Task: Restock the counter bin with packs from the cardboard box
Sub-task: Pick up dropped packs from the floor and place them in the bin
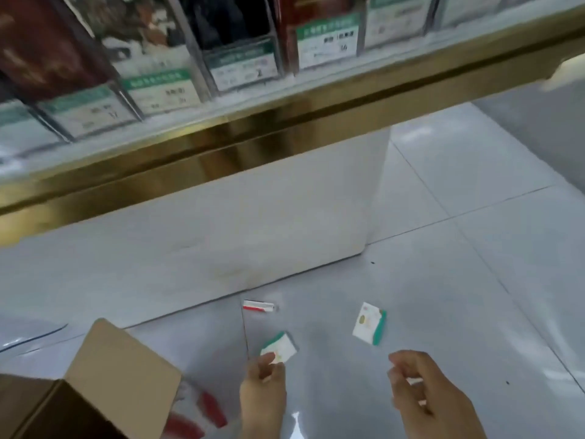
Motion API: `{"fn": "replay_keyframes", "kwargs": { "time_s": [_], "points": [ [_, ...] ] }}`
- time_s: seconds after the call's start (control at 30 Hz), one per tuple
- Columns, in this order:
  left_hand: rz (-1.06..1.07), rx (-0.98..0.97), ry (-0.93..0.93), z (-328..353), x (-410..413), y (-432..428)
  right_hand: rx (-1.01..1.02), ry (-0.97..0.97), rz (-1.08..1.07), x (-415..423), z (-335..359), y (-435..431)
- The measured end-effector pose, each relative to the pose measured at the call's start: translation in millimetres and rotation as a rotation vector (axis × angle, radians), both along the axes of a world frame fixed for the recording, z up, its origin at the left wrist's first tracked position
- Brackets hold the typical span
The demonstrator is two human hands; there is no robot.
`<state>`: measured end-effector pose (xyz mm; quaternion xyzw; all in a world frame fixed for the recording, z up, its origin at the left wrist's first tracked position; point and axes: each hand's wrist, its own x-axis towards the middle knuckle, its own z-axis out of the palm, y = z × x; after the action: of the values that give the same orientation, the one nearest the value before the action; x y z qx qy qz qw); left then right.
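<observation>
Retrieval is judged under way: near pack (281, 346) is pinched by the left hand (262, 388), far pack (368, 323) is to be reached by the slack, empty right hand (421, 397).

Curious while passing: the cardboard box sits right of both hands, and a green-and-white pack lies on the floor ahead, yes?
Not quite: the head view shows the cardboard box to the left of the left hand and right hand. The green-and-white pack does lie on the floor ahead.
</observation>
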<state>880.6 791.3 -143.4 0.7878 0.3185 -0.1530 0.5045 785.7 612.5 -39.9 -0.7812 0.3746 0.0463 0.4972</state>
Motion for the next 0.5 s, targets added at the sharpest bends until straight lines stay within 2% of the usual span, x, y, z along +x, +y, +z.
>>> {"fn": "replay_keyframes", "kwargs": {
  "time_s": [0.23, 0.4, 0.5],
  "points": [
    [-0.126, 0.108, 0.081, -112, 29, 10, -0.037, -0.013, 0.098, 34, -85, 17],
    [-0.276, 0.229, 0.067, -214, 43, 30, -0.08, -0.056, 0.177, 66, -145, 33],
    [-0.326, 0.295, 0.047, -230, 56, 30, -0.081, -0.111, 0.237, 91, -171, 48]
  ]
}}
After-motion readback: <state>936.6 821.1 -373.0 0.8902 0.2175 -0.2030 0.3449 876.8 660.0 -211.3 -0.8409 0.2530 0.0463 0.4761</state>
